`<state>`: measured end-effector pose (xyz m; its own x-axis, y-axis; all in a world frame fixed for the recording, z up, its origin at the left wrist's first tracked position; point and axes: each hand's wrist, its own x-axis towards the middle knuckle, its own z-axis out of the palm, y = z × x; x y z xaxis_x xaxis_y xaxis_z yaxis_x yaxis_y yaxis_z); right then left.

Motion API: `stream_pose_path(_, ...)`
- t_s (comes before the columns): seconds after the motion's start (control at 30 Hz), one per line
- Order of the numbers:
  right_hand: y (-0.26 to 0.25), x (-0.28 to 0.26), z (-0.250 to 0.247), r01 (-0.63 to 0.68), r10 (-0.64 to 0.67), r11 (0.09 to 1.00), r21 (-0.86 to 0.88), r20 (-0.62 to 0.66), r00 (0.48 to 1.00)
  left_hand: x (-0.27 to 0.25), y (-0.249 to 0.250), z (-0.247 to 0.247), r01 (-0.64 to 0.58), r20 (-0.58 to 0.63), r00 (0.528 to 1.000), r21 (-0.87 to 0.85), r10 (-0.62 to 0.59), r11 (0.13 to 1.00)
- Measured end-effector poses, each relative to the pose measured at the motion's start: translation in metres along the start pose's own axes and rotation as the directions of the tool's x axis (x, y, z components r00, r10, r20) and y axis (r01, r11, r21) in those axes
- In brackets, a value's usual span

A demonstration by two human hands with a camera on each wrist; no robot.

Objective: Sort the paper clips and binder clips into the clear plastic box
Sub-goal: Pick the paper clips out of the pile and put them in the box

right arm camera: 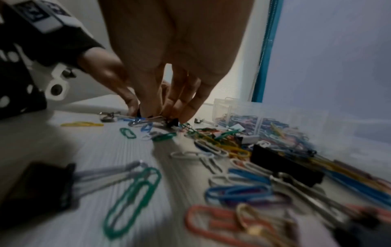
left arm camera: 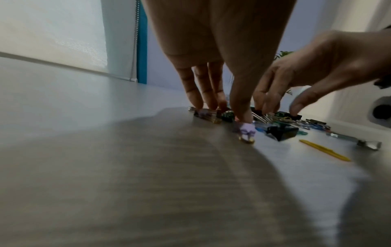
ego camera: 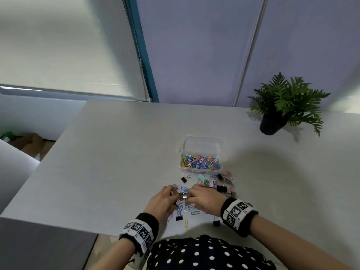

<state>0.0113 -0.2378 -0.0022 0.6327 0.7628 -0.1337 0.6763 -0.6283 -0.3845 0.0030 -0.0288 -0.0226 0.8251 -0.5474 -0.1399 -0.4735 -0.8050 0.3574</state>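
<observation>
A light grey table (ego camera: 116, 152) is seen from above, with a person's two hands working close together near its front edge. The left hand (ego camera: 162, 201) and the right hand (ego camera: 204, 201) are lowered into a scatter of clips, fingers pointing down and bent at the tips. In the left wrist view, the left fingertips (left arm camera: 243, 115) are pressed onto a small lilac binder clip (left arm camera: 245, 130) on the surface; whether it is pinched cannot be told. In the right wrist view, the right fingers (right arm camera: 190, 107) are bunched over a tangle of clips, but a firm grip on any one piece cannot be made out.

The clear plastic box (ego camera: 202, 145) is placed just beyond the hands, toward the middle of the table. Its nearer compartment is filled with coloured paper clips (ego camera: 200, 161); the farther part looks bare.

Between the box and the hands, loose paper clips and binder clips (ego camera: 220, 184) are spread over the surface, some black, some pastel. A black binder clip (ego camera: 179, 217) and a yellow paper clip (ego camera: 186, 224) lie close to the front edge.

A potted fern (ego camera: 282, 106) is set near the far right corner.
</observation>
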Motion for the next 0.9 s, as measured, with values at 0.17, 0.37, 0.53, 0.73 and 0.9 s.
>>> stream_pose_path(0.17, 0.011, -0.011, 0.010, 0.027, -0.031, 0.996, -0.080, -0.046, 0.998, 0.000, -0.016, -0.004, 0.063, 0.014, 0.998, -0.087, -0.062, 0.994)
stream_pose_path(0.37, 0.007, 0.005, -0.001, -0.151, 0.148, 0.988, -0.040, -0.062, 0.987, 0.002, -0.019, -0.005, 0.077, -0.039, 0.996, -0.162, -0.085, 0.984)
stream_pose_path(0.53, 0.006, 0.016, 0.002, -0.196, 0.199, 0.979, -0.055, 0.063, 0.978, 0.009, -0.014, -0.012, 0.093, -0.126, 0.987, -0.089, -0.103, 0.992)
stream_pose_path(0.73, 0.008, 0.008, 0.004, -0.248, 0.248, 0.967, 0.060, 0.005, 0.969, 0.025, 0.012, -0.003, 0.112, 0.038, 0.993, -0.013, -0.112, 0.994)
stream_pose_path(0.9, 0.017, -0.009, 0.004, -0.290, 0.309, 0.939, 0.183, -0.086, 0.947, 0.043, 0.015, -0.004, 0.074, 0.049, 0.996, 0.060, -0.077, 0.995)
